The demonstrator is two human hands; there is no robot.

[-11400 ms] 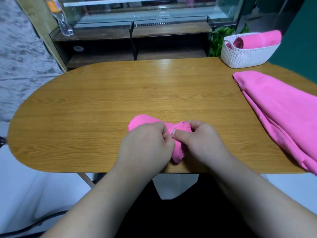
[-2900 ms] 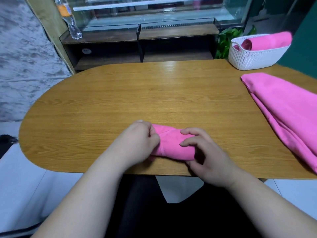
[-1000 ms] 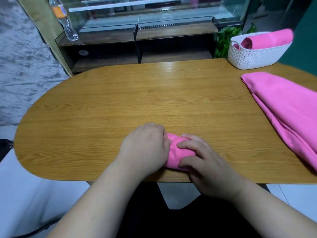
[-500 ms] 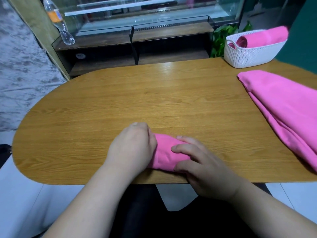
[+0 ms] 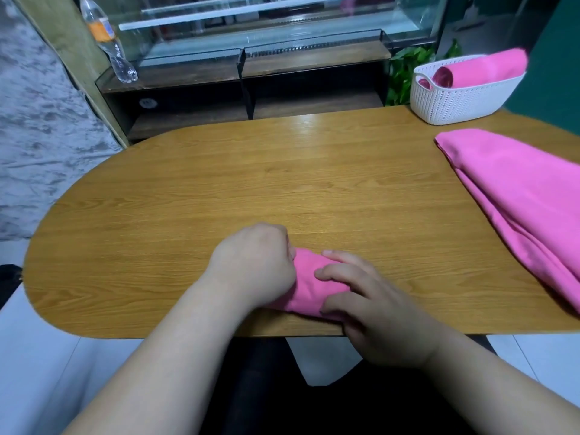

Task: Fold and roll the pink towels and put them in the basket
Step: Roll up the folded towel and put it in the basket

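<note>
Both my hands hold the pink towel roll (image 5: 314, 287) at the near edge of the bench (image 5: 282, 183).
My left hand (image 5: 254, 265) has its grip curled over the left end, and my right hand (image 5: 376, 312) wraps the right end. The white basket (image 5: 455, 102) at far right holds one rolled towel (image 5: 483, 69). The bottle (image 5: 108, 42) has an orange label, too blurred to read.

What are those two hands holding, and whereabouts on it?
A rolled pink towel: the left hand grips its left end, the right hand curls over its right end.
</note>
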